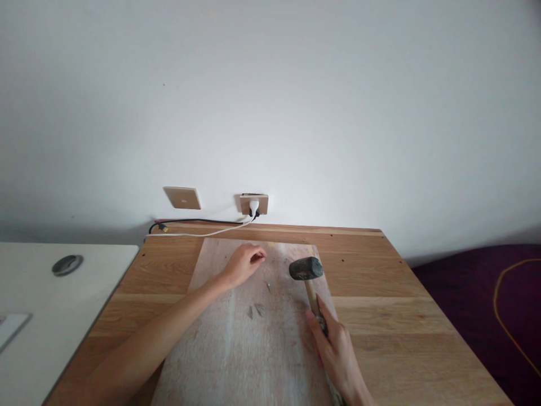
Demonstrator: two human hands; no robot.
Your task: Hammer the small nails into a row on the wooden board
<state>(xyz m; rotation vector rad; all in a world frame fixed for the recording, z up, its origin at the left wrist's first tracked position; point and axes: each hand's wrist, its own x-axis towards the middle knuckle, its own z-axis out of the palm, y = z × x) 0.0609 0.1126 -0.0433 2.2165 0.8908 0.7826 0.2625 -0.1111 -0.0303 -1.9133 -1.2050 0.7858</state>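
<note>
Gripping the hammer (307, 276) handle, right hand (336, 352); left hand (245, 264) pinched, nails (257, 309) just nearer.

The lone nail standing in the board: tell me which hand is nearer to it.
Left. The left hand hovers just up and left of the nail, fingers pinched. The right hand is lower on the board, gripping the hammer handle.

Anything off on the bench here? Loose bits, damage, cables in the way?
A few small nails lie loose on the pale board, between the left hand and the hammer held by the right hand. Two cables trail across the table's back edge. No visible damage.
</note>
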